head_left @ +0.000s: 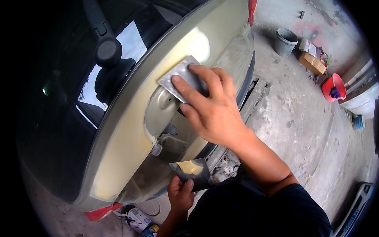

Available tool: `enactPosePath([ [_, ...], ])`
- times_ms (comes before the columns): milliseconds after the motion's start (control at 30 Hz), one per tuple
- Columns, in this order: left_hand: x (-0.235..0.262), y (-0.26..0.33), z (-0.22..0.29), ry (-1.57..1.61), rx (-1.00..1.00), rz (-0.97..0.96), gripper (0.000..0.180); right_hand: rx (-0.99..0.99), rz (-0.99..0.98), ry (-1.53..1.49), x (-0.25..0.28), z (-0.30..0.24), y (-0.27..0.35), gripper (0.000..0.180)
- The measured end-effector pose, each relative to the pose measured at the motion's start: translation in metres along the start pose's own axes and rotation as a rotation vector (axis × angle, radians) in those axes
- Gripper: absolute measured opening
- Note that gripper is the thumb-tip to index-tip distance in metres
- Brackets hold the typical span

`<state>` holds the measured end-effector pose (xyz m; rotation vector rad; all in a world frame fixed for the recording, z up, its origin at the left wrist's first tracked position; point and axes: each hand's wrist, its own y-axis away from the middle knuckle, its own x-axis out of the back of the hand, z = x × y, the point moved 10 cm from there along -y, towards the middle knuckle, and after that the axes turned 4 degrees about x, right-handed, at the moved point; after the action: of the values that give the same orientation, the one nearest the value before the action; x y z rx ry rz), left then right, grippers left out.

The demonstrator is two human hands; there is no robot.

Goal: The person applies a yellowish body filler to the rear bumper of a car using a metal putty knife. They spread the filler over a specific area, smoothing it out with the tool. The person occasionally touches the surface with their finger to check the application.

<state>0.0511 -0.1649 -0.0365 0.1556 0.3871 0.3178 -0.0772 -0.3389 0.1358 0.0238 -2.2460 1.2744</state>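
My right hand [219,108] presses a flat grey metal putty spreader [182,72] against the rear panel of a car [122,158], fingers spread over its face and thumb at its lower edge. Just beyond the spreader lies a pale cream patch of filler [196,44]; more cream filler covers the panel nearer to me. Below, my left hand [181,195] grips a dark square putty board [202,177] by its near edge. A lump of beige putty [190,167] sits on that board. The spreader hides the panel directly beneath it.
Left of the panel are the dark rear window and its wiper [107,51]. A recess with a small grey fitting [156,149] opens mid-panel. Across the concrete floor stand a grey bucket [285,43], a cardboard box [313,63] and a red bucket [333,85]. A bumper [357,209] lies lower right.
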Motion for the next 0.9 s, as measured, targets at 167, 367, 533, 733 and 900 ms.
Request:
enactPosePath([
  [167,-0.003,-0.001,0.014,0.023,-0.102,-0.020,0.042,0.060,0.045,0.027,-0.012,-0.001,-0.003,0.050],
  [367,-0.015,0.000,0.066,0.125,-0.347,-0.056,0.046,0.050,-0.017,-0.056,0.003,0.002,0.009,0.048],
  [533,-0.035,-0.001,0.104,0.164,-0.452,0.002,0.047,0.131,-0.231,-0.934,0.032,-0.029,0.044,0.044],
  [733,-0.042,0.007,0.136,0.173,-0.607,-0.045,0.049,0.168,-0.291,-0.776,0.017,-0.021,0.067,0.041],
  [900,-0.044,0.019,0.141,0.184,-0.670,-0.107,0.050,-0.181,-0.013,-0.144,0.027,0.027,0.024,0.048],
])
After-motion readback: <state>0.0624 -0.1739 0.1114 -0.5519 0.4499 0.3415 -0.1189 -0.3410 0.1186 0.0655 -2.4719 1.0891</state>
